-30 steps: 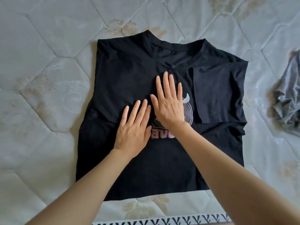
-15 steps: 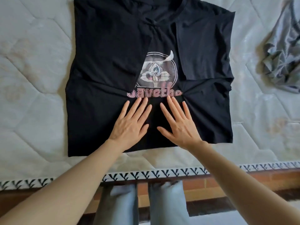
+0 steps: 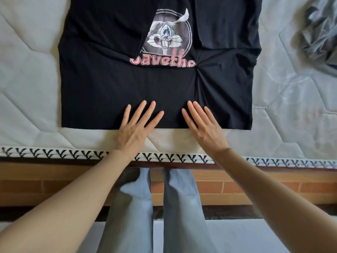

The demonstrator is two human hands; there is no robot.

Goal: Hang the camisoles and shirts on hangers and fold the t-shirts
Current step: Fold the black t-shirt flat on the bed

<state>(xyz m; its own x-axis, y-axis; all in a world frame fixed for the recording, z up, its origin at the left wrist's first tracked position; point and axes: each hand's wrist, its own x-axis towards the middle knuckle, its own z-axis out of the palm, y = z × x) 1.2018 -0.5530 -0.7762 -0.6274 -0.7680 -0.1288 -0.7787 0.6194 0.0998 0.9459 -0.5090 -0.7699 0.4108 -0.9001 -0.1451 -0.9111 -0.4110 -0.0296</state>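
A black t-shirt (image 3: 102, 84) with a rabbit print and pink lettering lies flat on the mattress, both side panels folded in over its middle. Its neckline is cut off by the top of the view. My left hand (image 3: 135, 126) lies flat with straight, spread fingers on the shirt's bottom hem, left of centre. My right hand (image 3: 204, 126) lies flat the same way on the hem just to the right. Both palms hang past the hem over the mattress, and neither hand grips anything.
The quilted white mattress (image 3: 31, 99) has a patterned edge band (image 3: 54, 154) close under my wrists. A crumpled grey garment (image 3: 317, 33) lies at the far right. Below the bed are a brick-patterned base (image 3: 255, 187) and my legs in blue jeans (image 3: 175, 207).
Both hands have slid down the shirt from the print to the bottom hem and moved apart. The view has tilted down, showing the mattress edge and my legs.
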